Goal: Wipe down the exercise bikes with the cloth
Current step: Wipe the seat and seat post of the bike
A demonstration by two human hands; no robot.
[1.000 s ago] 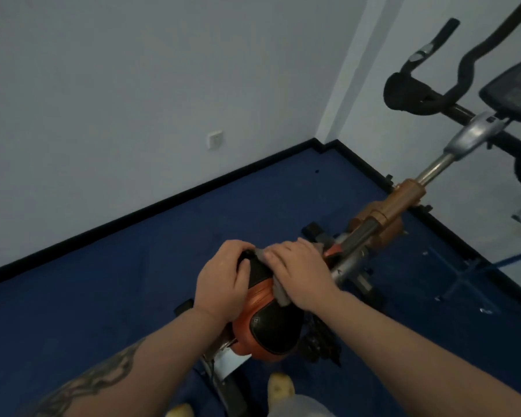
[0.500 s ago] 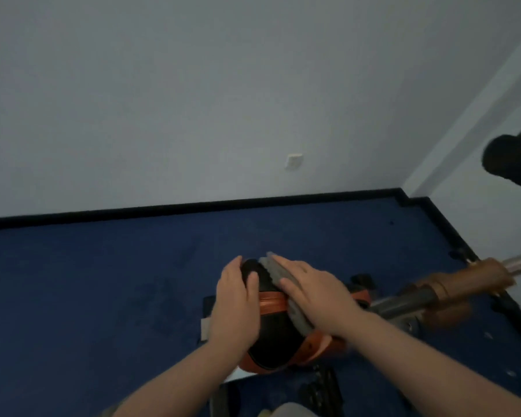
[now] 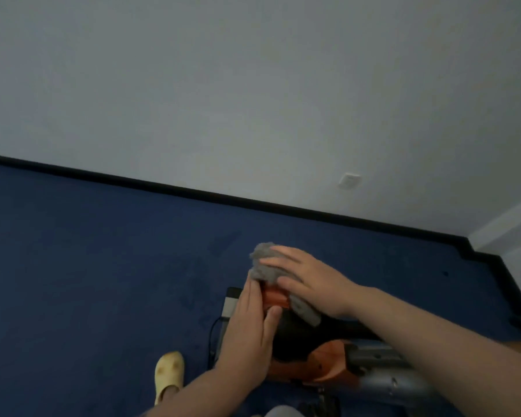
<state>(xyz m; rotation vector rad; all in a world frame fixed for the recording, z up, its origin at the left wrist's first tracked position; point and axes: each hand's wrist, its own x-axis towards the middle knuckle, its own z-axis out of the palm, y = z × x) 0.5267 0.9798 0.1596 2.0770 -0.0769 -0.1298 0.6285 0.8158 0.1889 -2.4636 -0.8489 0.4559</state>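
An orange and black bike saddle (image 3: 295,341) sits low in the middle of the head view, on a grey seat post (image 3: 388,374) running off to the right. A grey cloth (image 3: 263,264) covers the saddle's far end. My right hand (image 3: 310,281) lies flat on the cloth with straight fingers and presses it onto the saddle. My left hand (image 3: 248,335) rests along the saddle's left side, fingers straight, thumb on top. The rest of the bike is out of view.
Blue carpet (image 3: 103,266) stretches to a grey wall with a black skirting (image 3: 163,186). A white wall socket (image 3: 349,180) sits low on the wall at right. My foot in a yellow shoe (image 3: 169,374) stands left of the bike base.
My view has swung left, so the handlebars and the second bike have left the frame. My right hand has pushed the cloth out to the saddle's far end. My left hand stays on the saddle's side.
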